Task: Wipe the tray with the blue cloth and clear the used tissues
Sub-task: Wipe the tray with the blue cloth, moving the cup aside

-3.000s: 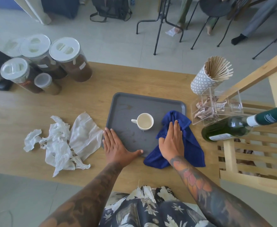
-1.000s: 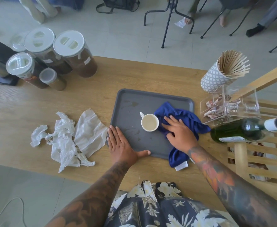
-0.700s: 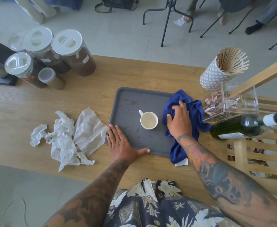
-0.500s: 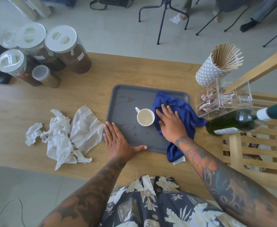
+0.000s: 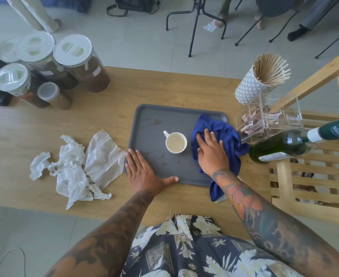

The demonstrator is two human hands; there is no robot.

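Head view, the only one given, looks down on a light wooden surface [image 5: 164,86] with a dark grey rectangular plastic tray [image 5: 154,116] lying near its front edge, long axis running away from the person. The right hand [image 5: 211,152] lies flat with its fingers spread, pressing a crumpled blue cloth [image 5: 224,128] onto the right-hand part of the tray; the cloth spills over the tray's right rim and trails off the near right corner onto the wood. The left hand [image 5: 142,170] is also flat and open, gripping nothing, palm on the near left corner of the tray with the thumb along its front edge, apparently bracing it. A small white ceramic cup [image 5: 175,142] stands on the tray between the two hands, just left of the cloth and the right fingertips. The unwiped floor of the tray, with faint marks near the far left corner, lies to the left and beyond the cup, so the next sweep would likely have to pass around the cup or wait for it to be lifted. The crumpled white used tissues [image 5: 74,166] lie on the wood just left of the tray, plainly nearer the left hand, which seems better placed to gather them.
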